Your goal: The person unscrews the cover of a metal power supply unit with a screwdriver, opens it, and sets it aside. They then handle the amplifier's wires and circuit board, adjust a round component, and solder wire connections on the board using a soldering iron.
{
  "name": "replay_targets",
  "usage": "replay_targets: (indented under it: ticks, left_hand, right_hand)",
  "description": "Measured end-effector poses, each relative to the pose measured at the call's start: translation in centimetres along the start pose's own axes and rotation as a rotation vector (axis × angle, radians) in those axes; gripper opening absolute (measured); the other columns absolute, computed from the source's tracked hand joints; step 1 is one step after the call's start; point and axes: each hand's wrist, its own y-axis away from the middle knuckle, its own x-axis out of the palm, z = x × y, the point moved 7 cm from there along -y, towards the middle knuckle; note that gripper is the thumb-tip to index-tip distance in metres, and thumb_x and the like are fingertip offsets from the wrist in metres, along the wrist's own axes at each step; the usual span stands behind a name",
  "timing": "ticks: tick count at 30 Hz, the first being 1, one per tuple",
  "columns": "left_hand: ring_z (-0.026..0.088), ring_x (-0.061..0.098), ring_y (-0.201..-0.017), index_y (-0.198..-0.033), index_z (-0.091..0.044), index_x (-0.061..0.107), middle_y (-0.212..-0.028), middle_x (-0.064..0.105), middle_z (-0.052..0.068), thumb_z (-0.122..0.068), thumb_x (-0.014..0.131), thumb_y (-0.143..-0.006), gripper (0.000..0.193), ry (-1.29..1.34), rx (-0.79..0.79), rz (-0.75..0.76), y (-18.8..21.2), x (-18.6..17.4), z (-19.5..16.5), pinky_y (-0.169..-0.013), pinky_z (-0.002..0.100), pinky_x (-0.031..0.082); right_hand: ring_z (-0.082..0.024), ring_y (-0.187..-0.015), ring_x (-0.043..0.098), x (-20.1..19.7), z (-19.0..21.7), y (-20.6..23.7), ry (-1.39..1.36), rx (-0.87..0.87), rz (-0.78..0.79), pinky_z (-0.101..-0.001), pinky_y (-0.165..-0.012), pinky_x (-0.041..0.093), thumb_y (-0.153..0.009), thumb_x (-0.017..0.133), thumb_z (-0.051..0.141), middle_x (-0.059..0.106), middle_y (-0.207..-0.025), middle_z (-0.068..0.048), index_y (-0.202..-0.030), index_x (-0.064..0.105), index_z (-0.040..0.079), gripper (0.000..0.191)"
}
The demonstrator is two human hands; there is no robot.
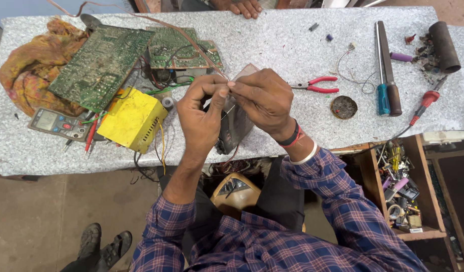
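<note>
From above, both hands meet over the table (pixel 292 126). The left hand (pixel 201 118) and right hand (pixel 264 100) have their fingers (pixel 223 95) pinched tight on a thin pinkish wire (pixel 191 43). The wire work looks only half done. Just below the fingers stands a dark metal box (pixel 235 126), open, with wires hanging out.
</note>
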Motion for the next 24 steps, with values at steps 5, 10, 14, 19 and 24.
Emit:
replay_targets:
  ticks: [5, 10, 14, 19, 24]
  left_hand:
    - [0.021, 0.062, -0.122, -0.126, -0.002, 0.061, -0.131, 0.062, 0.016, -0.019, 0.086, -0.085, 0.052, -0.400, 0.186, 0.074, 1.6, 0.9, -2.0, -0.102, 0.034, 0.054]
    - [0.017, 0.068, -0.122, -0.146, -0.007, 0.050, -0.135, 0.066, 0.011, -0.018, 0.080, -0.089, 0.065, -0.245, -0.267, -0.020, 2.9, -3.6, 3.7, -0.105, 0.033, 0.058]
    - [0.020, 0.061, -0.128, -0.148, 0.003, 0.056, -0.139, 0.062, 0.015, -0.018, 0.082, -0.103, 0.056, 0.128, -0.208, -0.121, 3.1, -7.8, 6.8, -0.116, 0.034, 0.049]
    - [0.023, 0.062, -0.128, -0.144, 0.000, 0.054, -0.138, 0.062, 0.012, -0.037, 0.085, -0.094, 0.069, 0.595, -0.273, -0.180, 4.4, -9.0, 9.5, -0.114, 0.039, 0.050]
    - [0.025, 0.059, -0.135, -0.135, -0.006, 0.055, -0.140, 0.061, 0.012, -0.041, 0.082, -0.093, 0.062, 0.794, -0.186, -0.198, 4.7, -8.2, 10.0, -0.121, 0.044, 0.045]
  right_hand:
    - [-0.027, -0.088, 0.071, -0.8, -3.1, 3.1, -0.073, 0.170, -0.110, -0.0352, -0.078, 0.056, -0.089, 0.080, -0.004, 0.073, -0.099, -0.013, -0.106, 0.073, 0.001, 0.020]
    - [-0.022, -0.087, 0.068, -4.7, -9.9, 9.4, 0.067, 0.529, -0.039, -0.0327, -0.078, 0.054, -0.097, 0.079, 0.001, 0.071, -0.097, -0.011, -0.107, 0.074, 0.001, 0.010]
    - [-0.027, -0.081, 0.064, -5.1, -12.6, 15.7, 0.445, 0.607, 0.436, -0.0385, -0.071, 0.050, -0.092, 0.083, 0.008, 0.067, -0.086, -0.011, -0.099, 0.079, 0.006, 0.008]
    - [-0.025, -0.082, 0.063, -6.3, -13.1, 18.1, 0.404, 0.664, 0.358, -0.0364, -0.073, 0.051, -0.092, 0.081, 0.015, 0.070, -0.103, -0.013, -0.115, 0.075, 0.004, 0.026]
    - [-0.011, -0.102, 0.065, -4.2, -11.2, 17.6, -0.448, 1.029, 0.136, -0.0260, -0.085, 0.054, -0.098, 0.076, 0.026, 0.072, -0.121, -0.003, -0.136, 0.063, 0.006, 0.045]
